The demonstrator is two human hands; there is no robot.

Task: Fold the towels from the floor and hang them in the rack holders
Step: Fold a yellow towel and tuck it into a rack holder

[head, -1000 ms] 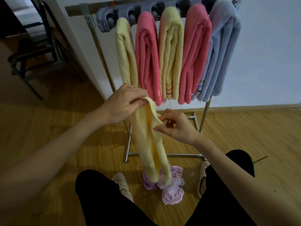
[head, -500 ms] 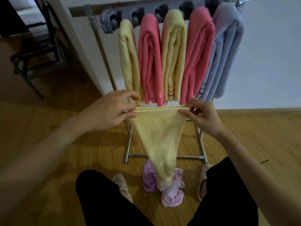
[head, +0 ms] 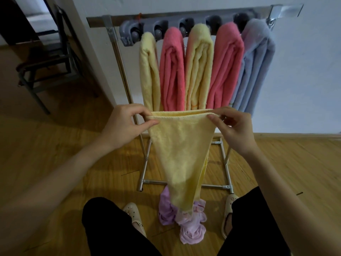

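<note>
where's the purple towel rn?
Head view, bottom centre: the purple towel lies crumpled on the wooden floor between the person's feet, under the tip of the hanging yellow towel.

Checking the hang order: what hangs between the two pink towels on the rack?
In the head view, one folded yellow towel hangs between the left pink towel and the right pink towel, touching both.

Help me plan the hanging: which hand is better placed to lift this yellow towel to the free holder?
Probably left. The left hand pinches the yellow towel directly below the free holder at the rack's left end; the right hand sits farther away.
</note>
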